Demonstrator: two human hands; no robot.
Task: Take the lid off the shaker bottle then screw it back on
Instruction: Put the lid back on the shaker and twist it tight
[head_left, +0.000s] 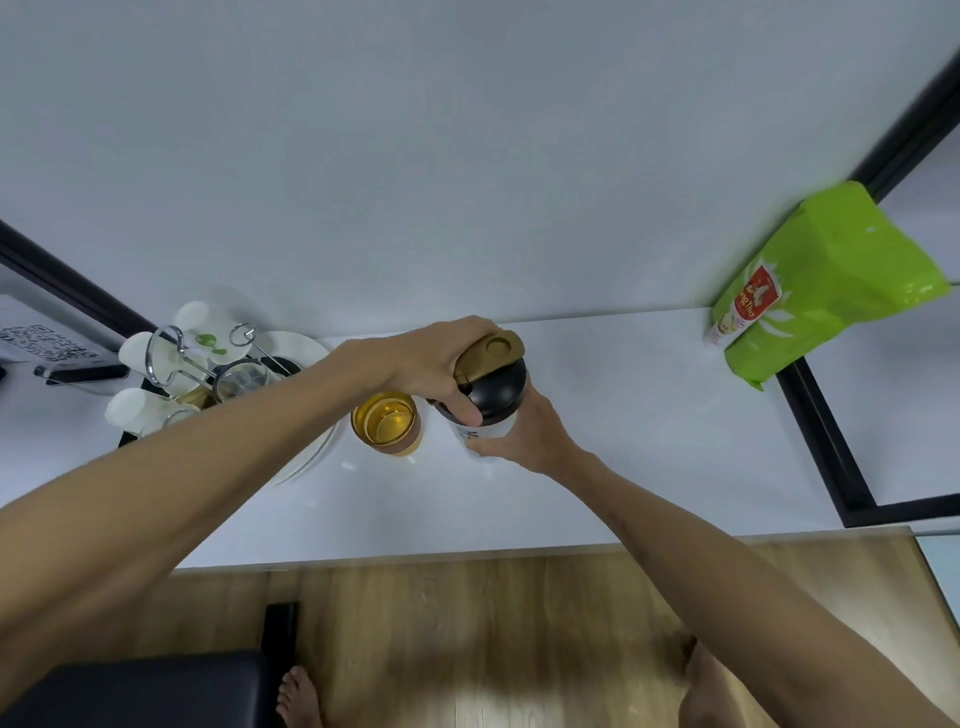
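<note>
Bare forearms reach out over the wooden floor (519, 623) to the white surface (623, 441). Right hand (524, 436) fingers clasp the shaker bottle (485, 431), which stands upright just beside an amber cup (387, 423). Left hand (431, 364) fingers grip its black lid (498, 387) from above, gold flip cap pointing away.

left of bottle: amber glass (385, 423) stands just beside the shaker bottle (485, 415), under the left forearm
far left: tray of white cups (156, 410) and a wire rack (171, 353) crowd the worktop (623, 441)
right: bare worktop as far as the green bag (826, 291)
front edge: open
</note>
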